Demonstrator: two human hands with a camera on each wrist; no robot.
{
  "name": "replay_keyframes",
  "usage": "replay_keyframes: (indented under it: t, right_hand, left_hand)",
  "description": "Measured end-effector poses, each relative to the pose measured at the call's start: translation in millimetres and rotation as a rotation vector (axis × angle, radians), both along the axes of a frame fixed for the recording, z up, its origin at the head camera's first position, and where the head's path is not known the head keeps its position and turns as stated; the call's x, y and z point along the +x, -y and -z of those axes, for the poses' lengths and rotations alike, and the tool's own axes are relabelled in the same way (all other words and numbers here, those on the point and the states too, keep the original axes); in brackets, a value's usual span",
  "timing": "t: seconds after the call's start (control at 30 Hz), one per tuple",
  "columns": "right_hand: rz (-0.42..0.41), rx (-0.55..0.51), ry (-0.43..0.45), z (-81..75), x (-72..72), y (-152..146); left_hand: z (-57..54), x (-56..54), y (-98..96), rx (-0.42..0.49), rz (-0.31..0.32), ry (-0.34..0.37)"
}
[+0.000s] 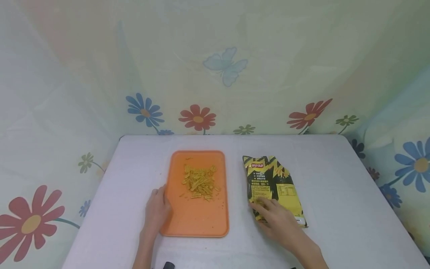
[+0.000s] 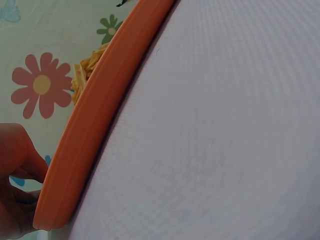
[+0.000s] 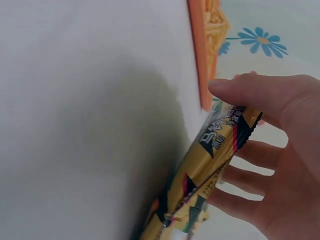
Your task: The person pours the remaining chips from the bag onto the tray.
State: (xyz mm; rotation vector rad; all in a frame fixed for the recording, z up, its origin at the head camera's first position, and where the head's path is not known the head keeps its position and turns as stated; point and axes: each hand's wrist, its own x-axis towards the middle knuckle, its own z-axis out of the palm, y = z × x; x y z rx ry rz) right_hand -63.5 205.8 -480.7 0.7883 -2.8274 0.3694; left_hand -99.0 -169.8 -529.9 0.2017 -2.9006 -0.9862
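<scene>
An orange tray (image 1: 195, 224) lies left of centre on the table, bearing a heap of yellow stick-shaped snacks (image 1: 199, 182) and loose crumbs. At its left edge, my left hand (image 1: 158, 205) grips the rim; in the left wrist view, thumb and fingers (image 2: 31, 165) meet that rim near one end. To the right lies a black and yellow snack bag (image 1: 285, 186), printed side up. Over its lower left part my right hand (image 1: 277, 220) rests with spread fingers. The right wrist view has the thumb (image 3: 240, 92) across one end of the bag, while the fingertips are hidden behind it.
A white cloth covers the table (image 1: 336, 179). Behind it and along the sides hangs a curtain (image 1: 268, 74) printed with flowers and a butterfly. A small dark object (image 1: 169, 265) shows at the bottom edge of the head view.
</scene>
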Motion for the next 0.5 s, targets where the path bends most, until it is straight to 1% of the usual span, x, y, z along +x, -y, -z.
replay_keyframes:
  t: [0.1, 0.23, 0.5]
  right_hand:
    - [-0.002, -0.007, 0.014, 8.0, -0.4, 3.1]
    - [0.019, -0.026, 0.057, 15.7, -1.0, 4.4]
    - [0.045, -0.057, 0.102, 24.8, -7.8, 3.2]
  left_hand:
    - [0.4, 0.0, 0.2, -0.001, 0.004, -0.004]
    - [0.8, -0.2, 0.0, 0.001, 0.007, -0.001]
    - [-2.1, 1.5, -0.5, 0.009, -0.003, 0.018]
